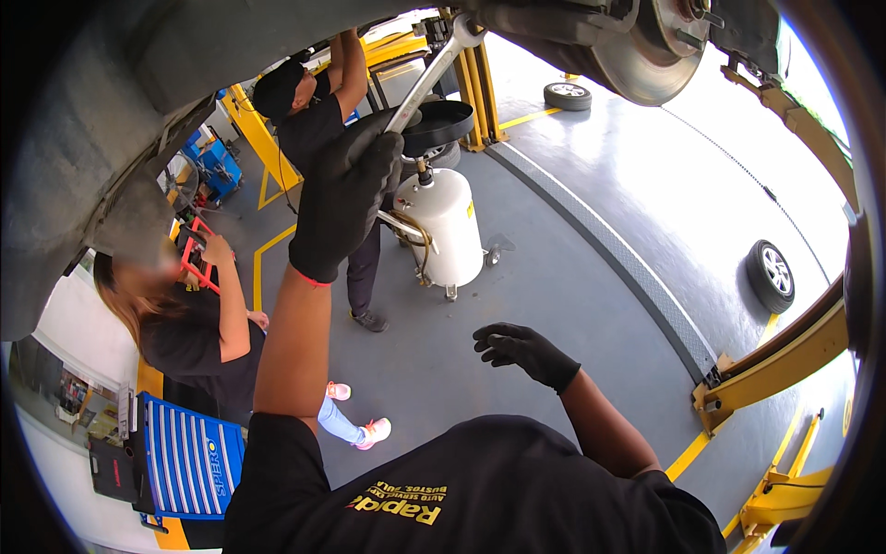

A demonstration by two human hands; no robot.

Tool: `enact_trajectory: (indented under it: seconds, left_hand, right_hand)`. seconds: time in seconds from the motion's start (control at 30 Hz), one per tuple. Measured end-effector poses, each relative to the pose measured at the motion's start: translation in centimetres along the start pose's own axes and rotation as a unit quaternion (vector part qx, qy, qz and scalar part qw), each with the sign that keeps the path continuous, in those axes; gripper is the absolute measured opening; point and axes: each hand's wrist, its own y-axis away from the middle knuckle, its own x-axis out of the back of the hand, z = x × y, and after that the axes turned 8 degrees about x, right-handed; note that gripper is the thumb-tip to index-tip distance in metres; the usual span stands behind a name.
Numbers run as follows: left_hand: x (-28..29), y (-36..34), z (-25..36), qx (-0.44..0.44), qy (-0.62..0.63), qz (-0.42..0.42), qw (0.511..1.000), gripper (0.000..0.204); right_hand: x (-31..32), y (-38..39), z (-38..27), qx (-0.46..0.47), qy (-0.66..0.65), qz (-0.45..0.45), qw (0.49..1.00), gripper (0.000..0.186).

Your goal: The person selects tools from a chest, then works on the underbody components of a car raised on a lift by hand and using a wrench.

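Head cam: left hand (346, 198) has its gloved fingers clamped on a long wrench (429, 74), shaft running up and right from them toward the car's underside. Right hand (521, 351) hangs lower, fingers loosely apart, holding nothing.

A white oil drain tank (447, 226) is standing mid-frame; a loose wheel (772, 275) is lying at right; a blue tool cart (189, 459) is sitting lower left.
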Motion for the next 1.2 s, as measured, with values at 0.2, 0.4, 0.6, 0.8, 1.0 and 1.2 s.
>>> enact_trajectory:
  seconds: [0.2,0.4,0.6,0.8,1.0,1.2]
  left_hand:
    - [0.2,-0.3,0.2,0.026,0.066,-0.011,0.997,0.023]
    - [0.8,-0.6,1.4,0.079,0.058,-0.044,0.994,0.023]
    - [0.5,-0.8,0.5,0.023,0.09,-0.027,0.995,0.026]
    - [0.4,-0.6,0.8,0.041,0.075,-0.016,0.996,0.024]
    - [-0.9,0.9,2.4,0.098,0.015,0.027,0.995,0.029]
    - [-0.2,17.0,0.7,0.282,0.07,0.054,0.955,0.03]
  right_hand:
    - [-0.5,-0.8,-0.3,0.011,0.002,-0.012,1.0,0.036]
    - [-1.0,-1.1,0.0,0.013,0.031,-0.024,0.999,0.038]
    - [-1.4,-1.1,-0.1,0.028,0.035,-0.04,0.998,0.038]
    - [-2.0,-0.2,-0.1,0.01,0.005,-0.047,0.999,0.034]
    - [-4.6,-1.8,0.4,-0.01,0.007,-0.126,0.992,0.034]
    - [-10.3,0.1,3.4,0.001,-0.005,-0.171,0.985,0.035]
